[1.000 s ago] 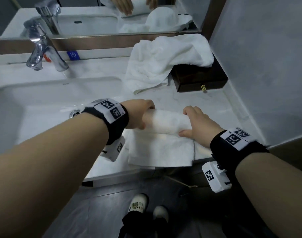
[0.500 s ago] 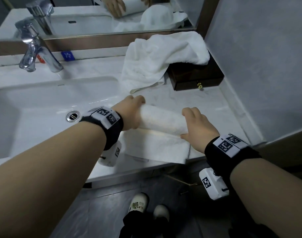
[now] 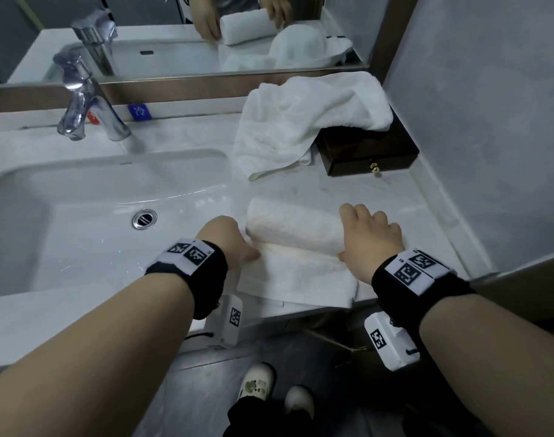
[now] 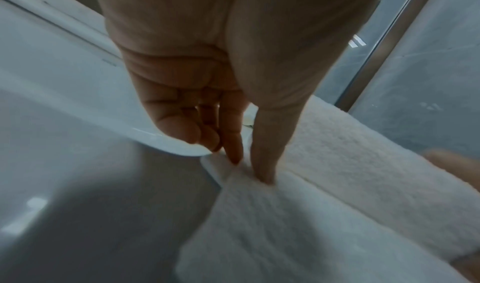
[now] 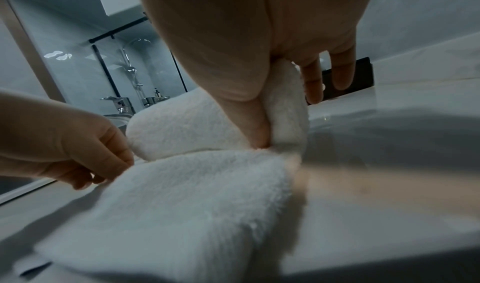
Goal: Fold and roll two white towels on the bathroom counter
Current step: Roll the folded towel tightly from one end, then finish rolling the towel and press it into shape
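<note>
Chrome faucet (image 3: 86, 102) at ten o'clock, upright behind white basin (image 3: 32, 190), with round drain (image 3: 144, 219) near the middle of the head view. Red and blue temperature tags on the backsplash just beside the faucet, mirror (image 3: 206, 36) above.

Left hand (image 3: 226, 242) at the left end of half-rolled white towel (image 3: 296, 230), just past six o'clock near the counter's front edge. From the left wrist view, thumb (image 4: 267, 143) and fingers (image 4: 233, 141) point down and press into the flat part of the towel at its left edge; little and ring fingers loosely curled. Not wrapped round the roll, fingertips pushing on the cloth.

Rolled part lying crosswise on marble counter (image 3: 379, 190), flat unrolled part (image 3: 297, 279) spread toward the front edge and slightly overhanging it.

Right hand (image 3: 370, 238) on the right end of the roll: thumb (image 5: 249, 111) pushed into the seam between roll and flat part, fingers (image 5: 314, 82) draped over the top and far side, so clamped round that end.

Second white towel (image 3: 300, 121) at one o'clock, crumpled and unfolded, draped partly over dark wooden box (image 3: 370, 152) in the counter's corner against grey wall (image 3: 490, 105); small brass knob (image 3: 375, 167) on the box front. Well apart from the roll.
</note>
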`<state>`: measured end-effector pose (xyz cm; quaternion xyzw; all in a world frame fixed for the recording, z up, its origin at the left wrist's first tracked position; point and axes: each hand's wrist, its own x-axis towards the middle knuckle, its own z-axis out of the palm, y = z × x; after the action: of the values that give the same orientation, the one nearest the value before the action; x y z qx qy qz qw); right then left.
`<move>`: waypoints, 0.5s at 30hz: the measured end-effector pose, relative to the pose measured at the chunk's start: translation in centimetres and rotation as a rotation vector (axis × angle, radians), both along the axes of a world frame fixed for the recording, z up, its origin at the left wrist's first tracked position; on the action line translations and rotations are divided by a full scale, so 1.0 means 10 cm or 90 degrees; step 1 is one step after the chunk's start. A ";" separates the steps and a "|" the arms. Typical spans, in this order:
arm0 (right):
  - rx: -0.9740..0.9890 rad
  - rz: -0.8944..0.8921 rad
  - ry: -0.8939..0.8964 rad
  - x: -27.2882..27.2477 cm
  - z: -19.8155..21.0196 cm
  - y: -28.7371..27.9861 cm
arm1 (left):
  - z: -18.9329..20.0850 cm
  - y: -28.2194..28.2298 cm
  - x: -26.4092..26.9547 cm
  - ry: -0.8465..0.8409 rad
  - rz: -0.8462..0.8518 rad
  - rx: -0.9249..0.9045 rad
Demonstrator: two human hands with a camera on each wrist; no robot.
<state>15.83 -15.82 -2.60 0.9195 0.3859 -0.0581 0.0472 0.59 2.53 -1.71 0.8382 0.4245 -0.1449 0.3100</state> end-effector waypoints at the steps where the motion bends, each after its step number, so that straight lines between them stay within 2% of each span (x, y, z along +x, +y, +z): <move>1: 0.003 0.007 -0.010 -0.01 0.00 0.00 | 0.00 -0.02 0.01 -0.002 0.005 -0.005; 7: 0.041 0.055 -0.075 -0.10 -0.01 0.02 | -0.01 -0.03 0.03 -0.024 0.047 0.003; 15: 0.015 0.007 0.047 0.02 0.12 0.18 | -0.04 0.16 0.09 -0.134 0.092 0.018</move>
<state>16.04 -14.05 -1.43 0.9152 0.3928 -0.0872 0.0228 1.45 4.14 -2.12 0.8201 0.4512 -0.0276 0.3508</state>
